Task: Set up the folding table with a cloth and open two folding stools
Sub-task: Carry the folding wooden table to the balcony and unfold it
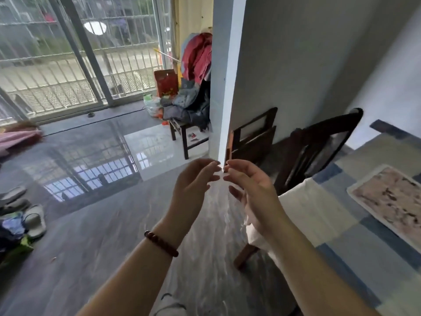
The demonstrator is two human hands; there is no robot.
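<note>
A table (248, 254) at the right carries a checked blue, white and beige cloth (330, 201). Against the grey wall behind the pillar leans a dark wooden folded frame (252, 135), perhaps a stool. My left hand (193, 185) and my right hand (250, 185) are raised in front of me over the floor, palms facing each other, fingertips almost touching. Both hold nothing and their fingers are relaxed. A bead bracelet (160, 244) sits on my left wrist.
A dark wooden chair (319, 144) stands tucked at the table's far side. A patterned mat (387, 199) lies on the cloth. A white pillar (225, 87) rises ahead. Clothes are piled on a bench (180, 133) by the barred glass door. Slippers (34, 220) lie at the left on the glossy floor.
</note>
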